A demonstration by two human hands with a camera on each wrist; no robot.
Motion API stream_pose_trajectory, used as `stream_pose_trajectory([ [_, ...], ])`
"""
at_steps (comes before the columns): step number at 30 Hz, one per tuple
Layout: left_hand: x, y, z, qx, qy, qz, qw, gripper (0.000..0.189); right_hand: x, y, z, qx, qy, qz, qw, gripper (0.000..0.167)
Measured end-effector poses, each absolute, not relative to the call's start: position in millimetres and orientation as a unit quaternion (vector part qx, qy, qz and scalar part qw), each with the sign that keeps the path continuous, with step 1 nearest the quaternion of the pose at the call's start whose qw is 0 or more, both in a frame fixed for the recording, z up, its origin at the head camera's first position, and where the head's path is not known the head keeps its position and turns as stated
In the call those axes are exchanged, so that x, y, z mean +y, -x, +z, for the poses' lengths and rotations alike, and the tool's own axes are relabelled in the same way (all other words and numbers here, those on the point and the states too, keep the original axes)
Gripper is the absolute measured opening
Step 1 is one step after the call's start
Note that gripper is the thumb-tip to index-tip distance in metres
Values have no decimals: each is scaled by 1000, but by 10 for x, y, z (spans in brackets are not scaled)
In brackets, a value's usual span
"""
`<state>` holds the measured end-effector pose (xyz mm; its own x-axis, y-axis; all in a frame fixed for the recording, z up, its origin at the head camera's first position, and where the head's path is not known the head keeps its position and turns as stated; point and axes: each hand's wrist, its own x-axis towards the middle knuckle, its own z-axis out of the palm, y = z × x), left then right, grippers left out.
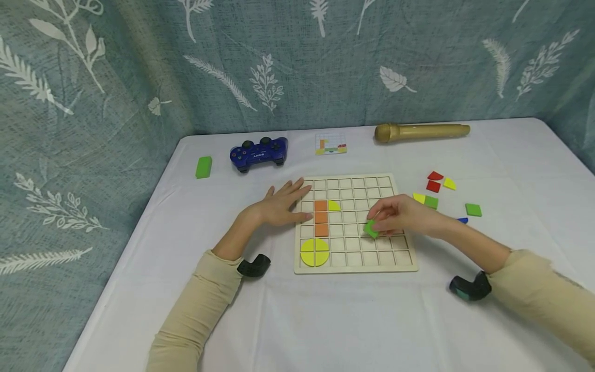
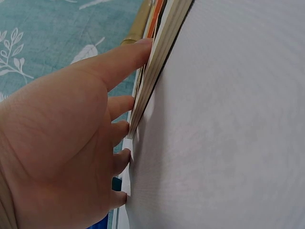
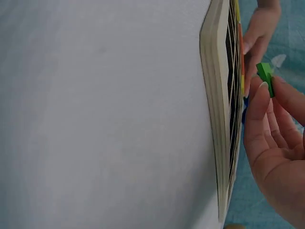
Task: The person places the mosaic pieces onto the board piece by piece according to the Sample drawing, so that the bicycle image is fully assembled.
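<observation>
A pale wooden grid board (image 1: 355,269) lies on the white table. My left hand (image 1: 281,205) rests at its left side, fingers spread, thumb and index fingertips on the border. Between thumb and fingers, my right hand (image 1: 400,214) pinches a green square tile (image 1: 370,228) over the right half of the board; the right wrist view shows the tile (image 3: 265,78) held at the fingertips. On the board sit a column of orange squares (image 1: 321,217), a yellow quarter-circle (image 1: 334,205) to their right, and several yellow quarter pieces forming a circle (image 1: 314,252) at the lower left.
Right of the board lie red pieces (image 1: 434,186), a yellow piece (image 1: 449,183), green squares (image 1: 473,210) and a blue piece (image 1: 462,220). Behind are a pattern card (image 1: 331,144), a blue game controller (image 1: 259,154), a gold microphone (image 1: 423,132) and a green block (image 1: 203,167).
</observation>
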<state>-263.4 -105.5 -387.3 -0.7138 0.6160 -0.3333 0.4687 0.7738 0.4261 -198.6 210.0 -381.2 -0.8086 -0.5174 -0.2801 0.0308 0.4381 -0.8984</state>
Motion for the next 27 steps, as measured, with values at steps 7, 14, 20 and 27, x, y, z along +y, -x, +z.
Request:
stream_pose_trajectory([
  [7,-1047,2643,-3882,914,-293,154,236,80,1943,2019,-3837,805,197,-486,275,24],
  [14,-1043,2645,-3887,913,-296,153,235,80,1771,2029,-3864,803,234,-471,278,18],
  [20,-1036,2641,-3879,914,-294,155,233,80,1660,2033,-3861,796,261,-473,274,19],
  [27,-1044,2640,-3884,915,-292,157,230,80,1578,2021,-3858,794,261,-476,275,18],
])
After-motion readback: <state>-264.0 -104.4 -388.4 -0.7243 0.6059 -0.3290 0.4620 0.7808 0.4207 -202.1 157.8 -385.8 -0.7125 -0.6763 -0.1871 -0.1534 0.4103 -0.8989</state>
